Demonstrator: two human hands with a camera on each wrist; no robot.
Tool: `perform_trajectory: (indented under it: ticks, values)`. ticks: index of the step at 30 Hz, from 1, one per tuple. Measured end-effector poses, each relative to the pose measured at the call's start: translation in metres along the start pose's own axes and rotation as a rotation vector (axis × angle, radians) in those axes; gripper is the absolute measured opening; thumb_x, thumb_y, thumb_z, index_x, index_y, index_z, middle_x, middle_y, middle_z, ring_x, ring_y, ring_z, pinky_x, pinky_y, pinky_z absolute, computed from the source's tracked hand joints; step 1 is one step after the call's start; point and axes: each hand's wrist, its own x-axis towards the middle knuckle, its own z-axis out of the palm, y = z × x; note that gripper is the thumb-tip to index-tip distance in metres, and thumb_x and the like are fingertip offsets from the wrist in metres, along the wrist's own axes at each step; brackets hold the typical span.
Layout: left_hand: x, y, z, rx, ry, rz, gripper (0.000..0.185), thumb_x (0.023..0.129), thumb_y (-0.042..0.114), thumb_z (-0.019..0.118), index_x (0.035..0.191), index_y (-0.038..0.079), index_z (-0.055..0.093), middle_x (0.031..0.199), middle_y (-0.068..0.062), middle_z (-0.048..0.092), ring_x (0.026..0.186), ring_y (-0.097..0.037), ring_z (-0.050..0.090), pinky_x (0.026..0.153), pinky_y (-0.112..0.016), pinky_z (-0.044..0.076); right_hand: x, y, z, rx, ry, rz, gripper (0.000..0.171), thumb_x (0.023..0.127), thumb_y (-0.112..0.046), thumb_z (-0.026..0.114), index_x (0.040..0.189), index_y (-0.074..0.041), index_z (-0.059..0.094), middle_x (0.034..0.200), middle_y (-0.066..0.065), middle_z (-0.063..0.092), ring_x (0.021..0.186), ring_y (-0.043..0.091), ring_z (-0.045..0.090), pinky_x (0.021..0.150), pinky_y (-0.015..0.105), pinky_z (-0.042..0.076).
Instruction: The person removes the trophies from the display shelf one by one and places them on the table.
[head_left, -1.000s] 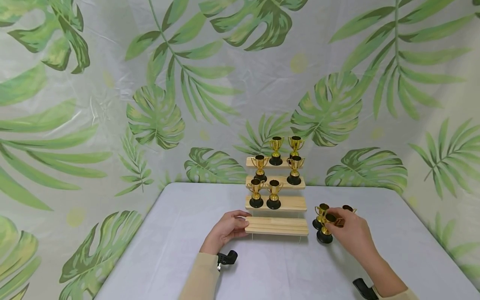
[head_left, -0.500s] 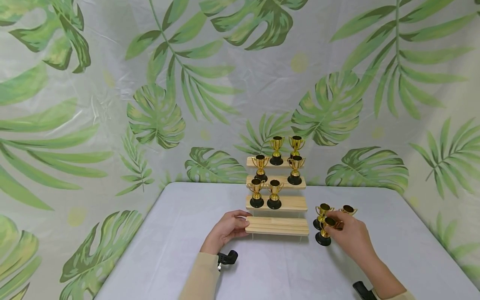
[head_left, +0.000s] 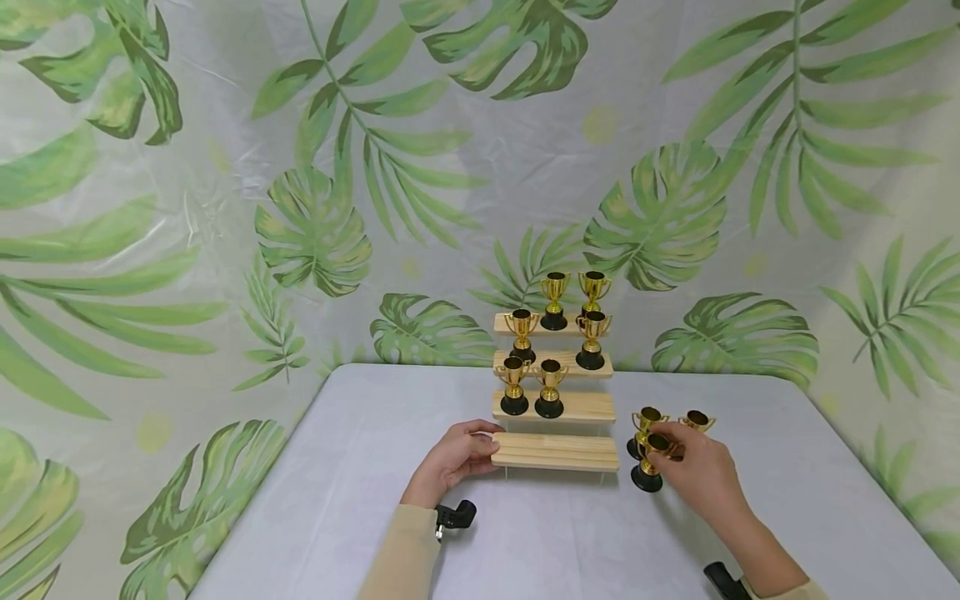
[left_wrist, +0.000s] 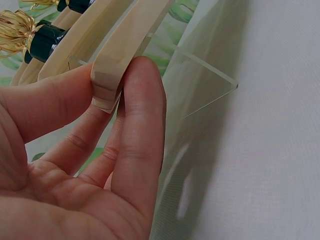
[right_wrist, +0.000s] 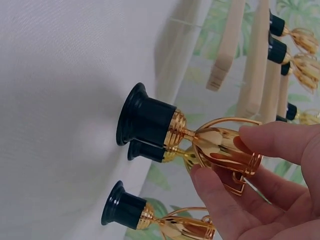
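Fingers of the right hand [head_left: 701, 475] pinched a gold trophy [head_left: 649, 463] by its cup on the table [head_left: 360, 467]; the left hand [head_left: 450, 460] gripped the wooden stand's [head_left: 555, 451] lowest step.

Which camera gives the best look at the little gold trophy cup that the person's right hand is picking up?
The right wrist view: the trophy fills the frame, showing its black base, gold cup and the right hand's fingertips pinching the rim. The head view shows it small and partly covered by the right hand. The left wrist view does not show it.
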Motion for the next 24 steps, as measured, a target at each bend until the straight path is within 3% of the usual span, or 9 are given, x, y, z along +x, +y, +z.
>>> perform_trajectory:
  ticks: [13, 24]
  values:
    - [-0.0002, -0.0009, -0.0003, -0.005, -0.017, 0.011, 0.037, 0.09, 0.0, 0.068, 0.125, -0.004, 0.061, 0.106, -0.019, 0.068, 0.086, -0.024, 0.07, 0.074, -0.037, 0.06, -0.003, -0.001, 0.002, -0.005, 0.035, -0.029, 0.038, 0.082, -0.014, 0.08, 0.118, -0.01, 0.07, 0.08, -0.002, 0.068, 0.071, 0.016, 0.062, 0.057, 0.034, 0.047]
    - [-0.0003, -0.0003, -0.0002, -0.001, -0.02, 0.006, 0.038, 0.09, 0.001, 0.068, 0.127, -0.005, 0.06, 0.107, -0.019, 0.067, 0.085, -0.023, 0.07, 0.074, -0.037, 0.06, -0.0009, -0.0039, -0.0011, -0.037, -0.004, -0.056, 0.044, 0.08, -0.015, 0.082, 0.121, -0.007, 0.069, 0.098, 0.009, 0.07, 0.078, 0.027, 0.065, 0.056, 0.036, 0.048]
